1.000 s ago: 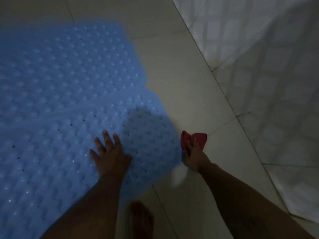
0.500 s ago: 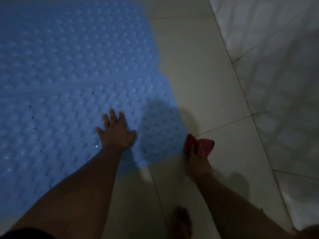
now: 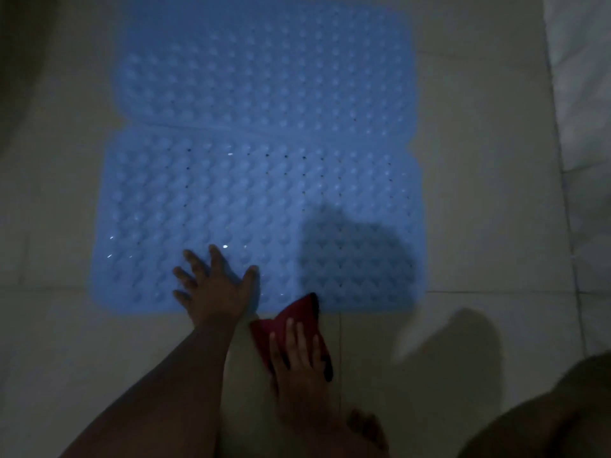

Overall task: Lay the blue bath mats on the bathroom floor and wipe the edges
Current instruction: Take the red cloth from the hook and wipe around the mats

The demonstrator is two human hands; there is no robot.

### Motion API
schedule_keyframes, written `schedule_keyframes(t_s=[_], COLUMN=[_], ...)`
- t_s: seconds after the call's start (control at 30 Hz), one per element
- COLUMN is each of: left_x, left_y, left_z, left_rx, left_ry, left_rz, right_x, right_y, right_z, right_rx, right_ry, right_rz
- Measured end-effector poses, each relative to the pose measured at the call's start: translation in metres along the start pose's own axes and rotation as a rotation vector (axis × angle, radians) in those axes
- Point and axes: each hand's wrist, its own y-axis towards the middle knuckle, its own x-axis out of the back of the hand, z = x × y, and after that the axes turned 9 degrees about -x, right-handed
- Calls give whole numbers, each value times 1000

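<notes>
On blue mat (image 3: 258,180), left hand (image 3: 215,289); right hand (image 3: 299,353) on red cloth (image 3: 284,320)

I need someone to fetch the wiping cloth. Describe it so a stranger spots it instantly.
Find the two blue bath mats on the pale tiled floor. At the nearer mat's near edge, beside the left hand spread on it, lies the red cloth under the flat right hand. It is the only red thing there.

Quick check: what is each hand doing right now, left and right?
Left hand: open, fingers spread, pressing flat on the near blue bath mat.
Right hand: open, fingers straight, pressing the red cloth at the mat's near edge.
</notes>
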Motion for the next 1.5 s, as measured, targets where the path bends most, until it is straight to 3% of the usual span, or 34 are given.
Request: schedule_keyframes(t_s=[0.23,0.37,0.47,0.57,0.83,1.03,1.5], left_x=[17,38,59,76,90,64,27], left_y=[1,-3,-13,-27,-75,-102,-101], left_z=[17,45,65,94,206,251,245], left_rx=[-73,-166,-172,-140,274,483,468], left_ry=[-42,-251,-319,-131,-263,-449,-472], left_rz=[79,119,-5,-118,-476,-614,-642], right_x=[-2,-5,-1,-1,-3,1,56], right_y=[20,29,33,40,76,90,173], right_z=[18,33,58,90,183,239,371], right_rx=[202,350,470,579,844,913,818], right_ry=[-179,-279,-302,-352,-566,-599,-758], right_rz=[108,117,94,103,139,138,187])
